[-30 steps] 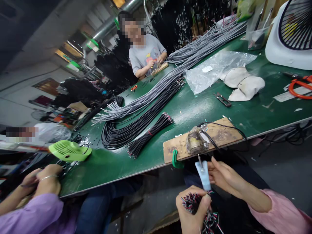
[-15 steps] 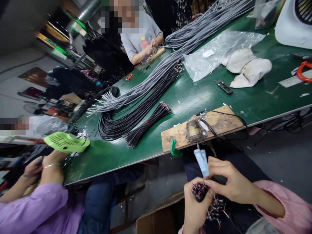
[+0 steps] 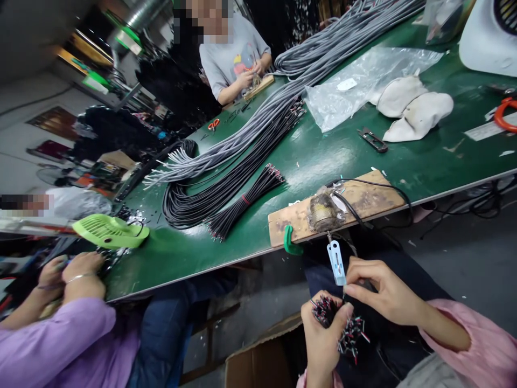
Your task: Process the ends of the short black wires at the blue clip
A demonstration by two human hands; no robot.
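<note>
Far left of the fingers, a co-worker's hands [image 3: 75,272] sit below a green fan [image 3: 109,233]. The left hand [image 3: 323,337] is closed around a wire bundle [image 3: 352,334], whose tips fan out right of its fingertips. Just above them, a blue tool [image 3: 336,262] hangs under the board [image 3: 363,202]. The right hand [image 3: 379,293] has thumb and forefinger pinched together beside the tool's lower end; whether they touch it I cannot tell.

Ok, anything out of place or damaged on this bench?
Nothing damaged or spilled. Small scraps dot the table, and a black cable loops off the board past the table edge. The left hand grips a wire bundle; the right hand is by the blue tool.
</note>
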